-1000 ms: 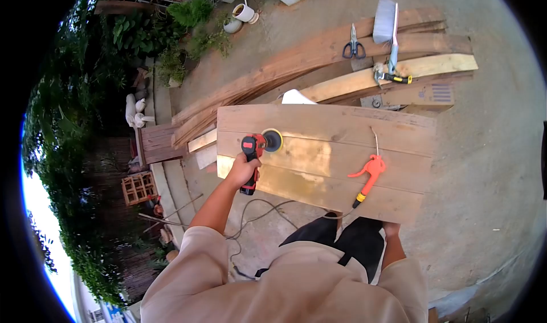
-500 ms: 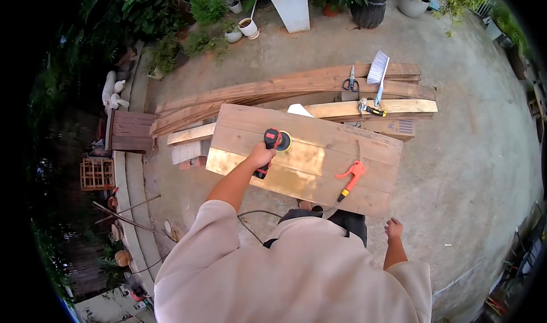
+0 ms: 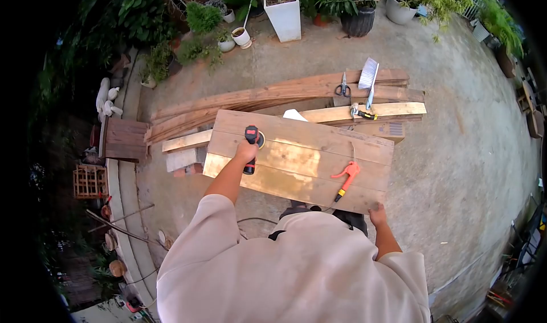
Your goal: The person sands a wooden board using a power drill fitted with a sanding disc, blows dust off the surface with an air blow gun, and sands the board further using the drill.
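My left hand is closed around a black and red cordless sander, whose round pad is over the left part of a wooden panel. The panel is made of several planks; bright, pale sanded patches show among its greyish-brown areas. At the panel's near right corner, my right hand is closed on the edge, its fingers partly hidden. An orange air blow gun with a black and yellow nozzle lies on the right part of the panel, apart from both hands.
Behind the panel lie long wooden planks, with scissors, a white-bristled brush and a yellow-black tool on top. A cardboard box sits under them. Potted plants line the far side. A hose runs near my legs.
My left hand has moved the sander left across the panel. My right hand has come up from beside the panel to its near right corner. The view has shifted slightly.
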{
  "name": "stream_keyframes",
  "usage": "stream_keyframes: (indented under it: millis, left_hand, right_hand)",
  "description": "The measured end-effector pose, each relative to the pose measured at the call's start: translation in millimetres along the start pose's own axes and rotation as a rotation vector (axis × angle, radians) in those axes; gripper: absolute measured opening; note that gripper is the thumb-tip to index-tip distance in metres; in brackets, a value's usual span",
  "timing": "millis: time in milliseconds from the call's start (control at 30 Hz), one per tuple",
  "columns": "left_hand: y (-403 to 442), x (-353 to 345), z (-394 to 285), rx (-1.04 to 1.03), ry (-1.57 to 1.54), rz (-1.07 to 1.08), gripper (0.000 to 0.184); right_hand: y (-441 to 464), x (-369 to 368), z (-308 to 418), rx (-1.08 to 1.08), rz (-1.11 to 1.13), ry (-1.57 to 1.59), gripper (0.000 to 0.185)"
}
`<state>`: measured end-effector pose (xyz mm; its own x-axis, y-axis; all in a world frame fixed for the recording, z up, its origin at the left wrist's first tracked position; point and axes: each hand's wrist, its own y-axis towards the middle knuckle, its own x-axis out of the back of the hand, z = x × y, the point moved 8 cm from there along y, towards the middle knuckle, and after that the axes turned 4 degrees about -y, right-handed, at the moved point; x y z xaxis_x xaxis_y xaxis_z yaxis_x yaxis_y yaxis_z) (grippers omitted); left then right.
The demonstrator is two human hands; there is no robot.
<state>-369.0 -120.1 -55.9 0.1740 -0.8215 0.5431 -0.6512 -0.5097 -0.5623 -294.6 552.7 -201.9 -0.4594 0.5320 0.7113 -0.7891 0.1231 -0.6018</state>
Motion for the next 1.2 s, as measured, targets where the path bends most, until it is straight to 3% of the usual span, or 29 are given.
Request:
stream_keyframes:
  millis: [67, 200, 333, 433, 533, 633, 867, 1000, 1200]
  left_hand:
    - [7.2, 13.0, 9.9, 0.024, -0.043, -0.021, 0.019]
    - [-6.7, -9.9, 1.1, 0.011, -0.146, 0.221, 0.013]
    - [-2.1, -2.9, -5.8, -0.016, -0.071, 0.058, 0.019]
    - [0.9, 1.4, -11.3, 0.016, -0.015, 0.038, 0.023]
    - [-0.3, -9.8, -11.5, 0.029, 0.031, 0.152, 0.024]
    - [-4.3, -1.3, -20.9, -0.001, 0.049, 0.034, 0.023]
    - [-14.5, -29.6, -15.3, 0.013, -0.028, 0.246, 0.024]
    - [-3.5, 0.0, -17.0, -0.067, 0.134, 0.019, 0.027]
    - [-10.1, -25.4, -15.8, 0.010, 0.008, 0.189, 0.028]
  right_hand:
    - [-0.2, -7.2, -5.7, -0.012, 0.010, -0.007, 0.077]
    - [1.0, -8.5, -2.4, -0.043, 0.027, -0.037, 0.078]
    - [2.0, -8.1, 0.4, -0.104, 0.133, -0.081, 0.088]
    - [1.9, -6.7, 5.8, -0.109, 0.132, -0.094, 0.089]
    - [0.4, -9.4, 9.1, -0.116, 0.132, -0.124, 0.090]
    - [-3.3, -7.5, 12.9, -0.128, 0.139, -0.146, 0.090]
    - [7.3, -6.4, 9.7, -0.074, 0.060, -0.185, 0.080]
    - [2.8, -1.5, 14.2, -0.093, 0.061, -0.203, 0.080]
    - [-2.6, -2.6, 16.9, -0.109, 0.058, -0.223, 0.082]
